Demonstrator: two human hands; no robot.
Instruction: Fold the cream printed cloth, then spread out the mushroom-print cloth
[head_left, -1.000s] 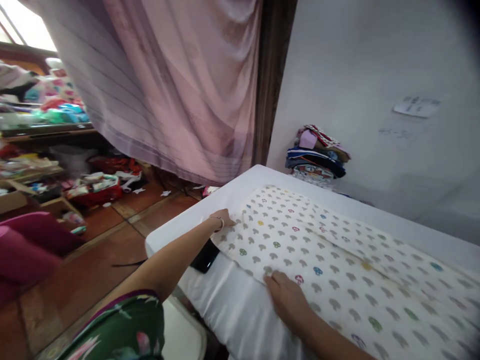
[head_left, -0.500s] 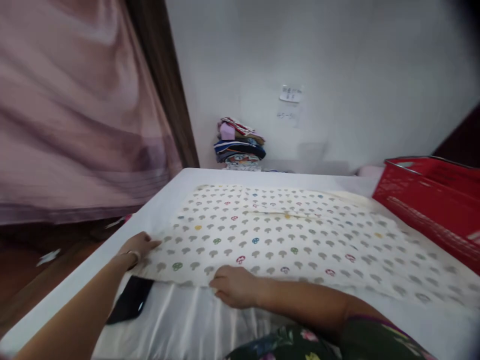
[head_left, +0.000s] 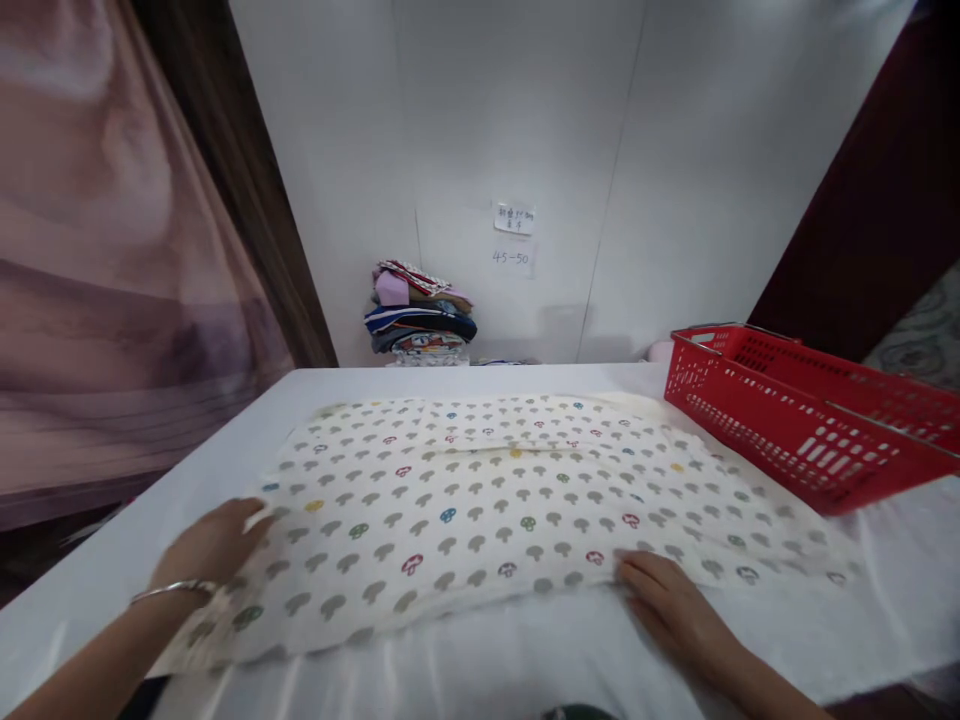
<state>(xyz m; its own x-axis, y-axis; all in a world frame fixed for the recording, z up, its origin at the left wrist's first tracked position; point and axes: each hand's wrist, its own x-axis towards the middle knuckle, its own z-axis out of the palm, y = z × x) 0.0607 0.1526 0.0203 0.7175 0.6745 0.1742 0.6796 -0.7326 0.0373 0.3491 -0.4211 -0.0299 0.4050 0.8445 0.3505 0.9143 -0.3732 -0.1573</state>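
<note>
A white cloth (head_left: 480,490) printed with grey and coloured mushrooms lies spread across the white-covered table (head_left: 330,383), a crease running across its far half. At its left edge, my left hand (head_left: 214,548), with a silver bangle on the wrist, is closed on the fabric, which bunches below the fingers. My right hand (head_left: 671,605) rests at the near edge, right of the middle, fingers together on the cloth's border. Its fingertips are partly hidden, but they seem to pinch the hem.
A red plastic basket (head_left: 795,410) stands on the right of the table. Folded fabrics (head_left: 421,310) are stacked beyond the far edge, by a wall with paper notes (head_left: 514,218). A pink curtain (head_left: 127,260) hangs at the left. A dark object (head_left: 142,697) shows at the lower left.
My right hand has moved right along the near edge. My left hand has closed on the cloth's left edge and drawn it nearer, over the dark object. The view has turned right.
</note>
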